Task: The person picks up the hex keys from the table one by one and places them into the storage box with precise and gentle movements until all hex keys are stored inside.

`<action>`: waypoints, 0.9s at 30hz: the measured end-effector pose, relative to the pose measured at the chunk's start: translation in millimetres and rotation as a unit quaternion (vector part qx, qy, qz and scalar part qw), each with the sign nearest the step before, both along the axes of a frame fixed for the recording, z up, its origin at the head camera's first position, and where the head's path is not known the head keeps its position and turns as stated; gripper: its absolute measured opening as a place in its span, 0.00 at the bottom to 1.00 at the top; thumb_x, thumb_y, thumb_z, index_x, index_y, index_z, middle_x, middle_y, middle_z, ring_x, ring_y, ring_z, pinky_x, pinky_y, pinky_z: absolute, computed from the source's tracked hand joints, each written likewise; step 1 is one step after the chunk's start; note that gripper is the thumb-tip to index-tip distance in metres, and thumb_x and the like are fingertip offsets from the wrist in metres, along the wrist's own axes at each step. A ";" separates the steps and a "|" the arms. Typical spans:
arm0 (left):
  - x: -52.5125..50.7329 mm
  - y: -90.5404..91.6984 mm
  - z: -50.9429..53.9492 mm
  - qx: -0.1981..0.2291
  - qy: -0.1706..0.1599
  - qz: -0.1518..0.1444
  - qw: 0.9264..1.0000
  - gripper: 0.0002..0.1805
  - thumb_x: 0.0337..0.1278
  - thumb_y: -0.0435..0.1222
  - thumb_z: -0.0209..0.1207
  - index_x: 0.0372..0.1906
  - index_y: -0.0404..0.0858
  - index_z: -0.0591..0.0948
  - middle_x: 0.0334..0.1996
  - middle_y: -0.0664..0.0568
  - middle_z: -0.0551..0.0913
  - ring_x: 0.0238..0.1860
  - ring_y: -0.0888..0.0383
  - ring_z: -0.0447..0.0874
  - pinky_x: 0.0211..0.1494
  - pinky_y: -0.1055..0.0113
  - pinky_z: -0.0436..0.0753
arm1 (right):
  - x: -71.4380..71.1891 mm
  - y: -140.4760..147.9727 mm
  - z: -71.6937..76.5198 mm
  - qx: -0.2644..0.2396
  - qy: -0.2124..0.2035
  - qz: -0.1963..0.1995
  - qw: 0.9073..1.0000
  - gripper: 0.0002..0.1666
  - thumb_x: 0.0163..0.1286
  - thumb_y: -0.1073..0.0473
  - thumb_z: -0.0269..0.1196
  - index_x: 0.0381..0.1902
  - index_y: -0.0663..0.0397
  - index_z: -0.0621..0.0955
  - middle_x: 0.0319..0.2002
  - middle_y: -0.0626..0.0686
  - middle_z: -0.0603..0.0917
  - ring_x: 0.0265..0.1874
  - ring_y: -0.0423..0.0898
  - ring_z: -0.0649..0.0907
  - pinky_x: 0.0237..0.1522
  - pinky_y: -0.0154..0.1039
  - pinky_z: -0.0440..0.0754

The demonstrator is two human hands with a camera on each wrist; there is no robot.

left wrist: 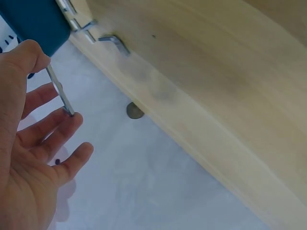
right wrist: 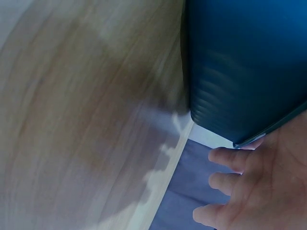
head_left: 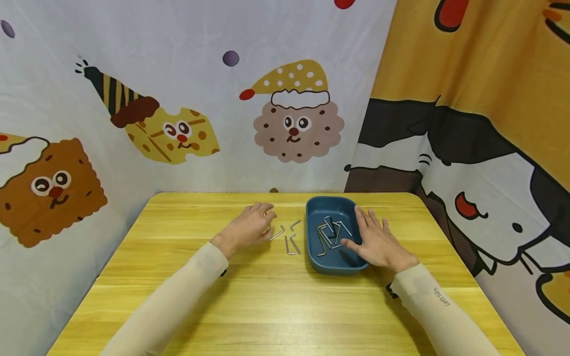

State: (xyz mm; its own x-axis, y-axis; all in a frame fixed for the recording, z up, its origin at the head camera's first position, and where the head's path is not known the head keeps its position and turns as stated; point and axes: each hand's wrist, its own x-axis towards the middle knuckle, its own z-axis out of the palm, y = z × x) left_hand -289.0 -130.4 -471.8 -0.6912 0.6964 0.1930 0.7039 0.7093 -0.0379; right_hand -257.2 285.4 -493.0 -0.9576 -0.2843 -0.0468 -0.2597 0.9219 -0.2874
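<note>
In the left wrist view, my left hand (head_left: pixel 247 226) holds a silver hex key (left wrist: pixel 59 89). One end is under the thumb, and the other meets a fingertip (left wrist: pixel 72 122). Several loose hex keys (head_left: pixel 292 244) lie on the table between this hand and a blue plastic bin (head_left: pixel 337 270). Inside the bin is a jumble of hex keys (head_left: pixel 321 241), some silver, some brassy. My right hand (head_left: pixel 380 245) rests at the bin's right rim, thumb over the inside and the other fingers stretched out past the outer wall. The thumb is hidden in the right wrist view.
The bin stands right of centre on a light wooden table (head_left: pixel 249 306), towards its far edge. Behind the table hangs a white cloth (head_left: pixel 187 59) with cartoon prints. A patterned yellow, black and white curtain (head_left: pixel 490 99) hangs at the right.
</note>
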 end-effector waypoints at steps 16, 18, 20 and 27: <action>10.4 32.5 19.0 0.000 0.053 -0.039 0.998 0.20 0.84 0.43 0.68 0.69 0.38 0.87 0.78 0.36 0.84 0.77 0.37 0.85 0.79 0.39 0.88 | 1.5 -0.6 1.5 -0.004 -0.004 0.000 1.000 0.68 0.87 0.26 0.61 0.98 0.60 0.43 0.95 0.72 0.52 0.95 0.78 0.49 0.89 0.88 0.43; 11.5 37.2 19.0 -0.002 0.062 -0.042 0.997 0.20 0.84 0.44 0.68 0.69 0.38 0.87 0.77 0.37 0.84 0.77 0.38 0.85 0.79 0.41 0.88 | 1.5 -0.5 1.5 -0.004 -0.004 0.000 1.000 0.68 0.87 0.26 0.61 0.98 0.60 0.43 0.95 0.72 0.52 0.95 0.78 0.49 0.89 0.88 0.43; 12.4 42.1 18.8 -0.003 0.068 -0.044 0.997 0.20 0.84 0.44 0.67 0.68 0.38 0.88 0.77 0.38 0.85 0.76 0.39 0.86 0.79 0.42 0.88 | 1.6 -0.5 1.5 -0.004 -0.005 0.001 1.000 0.68 0.87 0.26 0.61 0.98 0.60 0.42 0.95 0.72 0.52 0.95 0.78 0.49 0.89 0.88 0.43; 14.9 58.8 19.8 0.003 0.078 -0.060 0.995 0.15 0.84 0.43 0.68 0.60 0.38 0.90 0.75 0.39 0.87 0.75 0.41 0.87 0.79 0.45 0.89 | 2.5 0.0 1.4 -0.007 -0.007 0.001 1.000 0.68 0.87 0.26 0.60 0.98 0.60 0.42 0.95 0.72 0.51 0.95 0.78 0.48 0.89 0.88 0.42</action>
